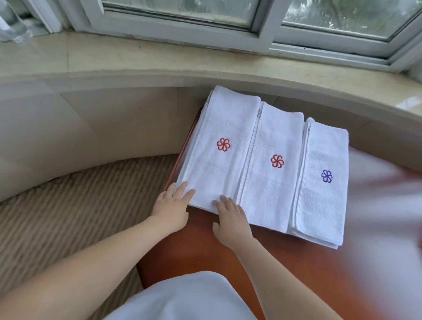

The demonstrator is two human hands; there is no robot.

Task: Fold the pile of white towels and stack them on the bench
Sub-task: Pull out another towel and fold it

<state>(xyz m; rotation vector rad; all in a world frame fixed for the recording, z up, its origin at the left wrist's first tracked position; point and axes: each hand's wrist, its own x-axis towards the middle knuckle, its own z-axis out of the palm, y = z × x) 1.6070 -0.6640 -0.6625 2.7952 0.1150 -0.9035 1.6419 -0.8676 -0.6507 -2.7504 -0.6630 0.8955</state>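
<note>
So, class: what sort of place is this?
Probably a hotel or guest room: matching white towels with embroidered logos lie folded on a bench beside a curved bay window, with carpet below.

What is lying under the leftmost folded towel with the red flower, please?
More folded white layers show at the leftmost towel's left edge, resting on the orange-brown bench; their count is hidden.

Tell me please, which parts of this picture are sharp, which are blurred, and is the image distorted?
In the head view the three folded towels, left, middle and right, are sharp, as are both hands, left hand and right hand. The right edge is smeared by blur, white over the bench. The wide lens bends the window sill into a curve. Light is soft daylight, with faint glare on the sill.
</note>
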